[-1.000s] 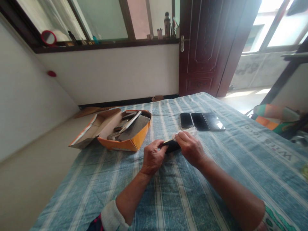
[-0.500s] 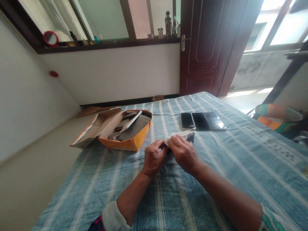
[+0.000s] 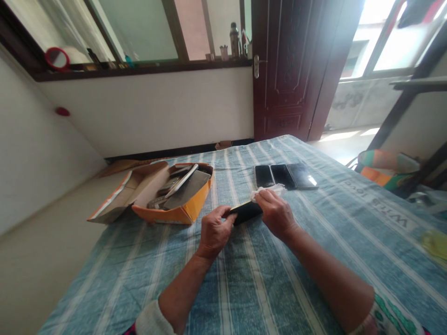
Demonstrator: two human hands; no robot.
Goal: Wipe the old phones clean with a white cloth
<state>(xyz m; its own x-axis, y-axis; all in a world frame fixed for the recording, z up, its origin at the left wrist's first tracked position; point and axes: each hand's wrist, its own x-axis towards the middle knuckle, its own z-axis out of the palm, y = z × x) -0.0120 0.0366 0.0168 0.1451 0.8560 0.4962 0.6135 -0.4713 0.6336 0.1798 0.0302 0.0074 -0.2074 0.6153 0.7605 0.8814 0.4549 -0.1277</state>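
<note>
Black phone [image 3: 247, 214]: held tilted over the striped cloth [image 3: 240, 284], between both hands; whether the cloth is touched cannot be told.
Left hand [image 3: 215, 228]: closed on the left end of the phone, which is gripped between thumb and fingers.
Right hand [image 3: 277, 211]: closed around a crumpled white tissue [image 3: 277, 188], held at the upper edge of the phone, near its right end; wiping seems to be in progress and is judged not yet finished.
Orange box [image 3: 195, 204]: placed open on the cloth, to the left; several phone-like pieces [image 3: 190, 186] are contained in it, and these may be counted as work that is left.
Three devices [image 3: 283, 176]: laid side by side, just beyond the right hand; probably they are done, but their cleanness cannot be judged.
Brown door [image 3: 281, 93]: seen far behind, beyond the cloth.
</note>
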